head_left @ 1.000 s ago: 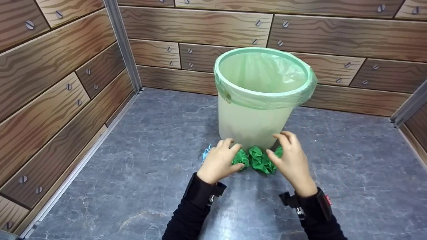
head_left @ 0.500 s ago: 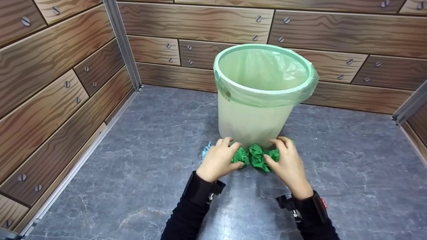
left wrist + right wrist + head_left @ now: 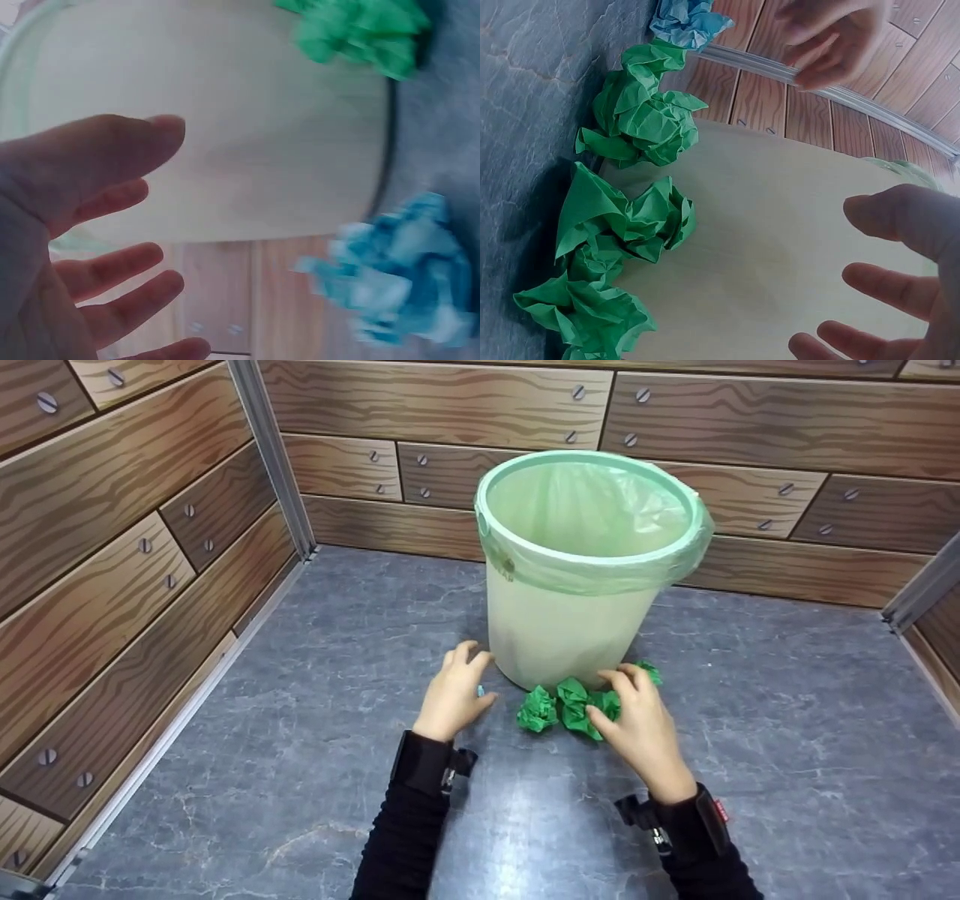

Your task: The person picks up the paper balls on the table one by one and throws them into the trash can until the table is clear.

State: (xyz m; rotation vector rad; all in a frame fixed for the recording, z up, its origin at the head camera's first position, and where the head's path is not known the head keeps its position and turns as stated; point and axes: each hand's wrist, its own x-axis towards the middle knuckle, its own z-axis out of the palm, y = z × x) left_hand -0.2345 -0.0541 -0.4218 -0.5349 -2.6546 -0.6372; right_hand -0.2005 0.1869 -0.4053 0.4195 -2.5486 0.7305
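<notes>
My left hand (image 3: 452, 696) hovers left of the trash can's base with its fingers apart and nothing in them. Below it, mostly hidden in the head view, lies a crumpled blue paper ball (image 3: 401, 277). My right hand (image 3: 639, 724) is held above the crumpled green paper on the right; the right wrist view shows its spread fingers (image 3: 889, 289) apart from the paper. One green paper ball (image 3: 537, 710) lies between the hands, beside another green paper ball (image 3: 574, 706). More green paper (image 3: 649, 672) shows behind my right fingers.
A pale trash can (image 3: 566, 622) with a green rim and a translucent green liner stands upright behind the paper. Wood-patterned walls (image 3: 442, 405) enclose the grey marbled floor (image 3: 360, 660) at the back and sides.
My left hand has moved left, away from the green ball and over the blue one. My right hand has shifted slightly left and down. The head view has tilted slightly.
</notes>
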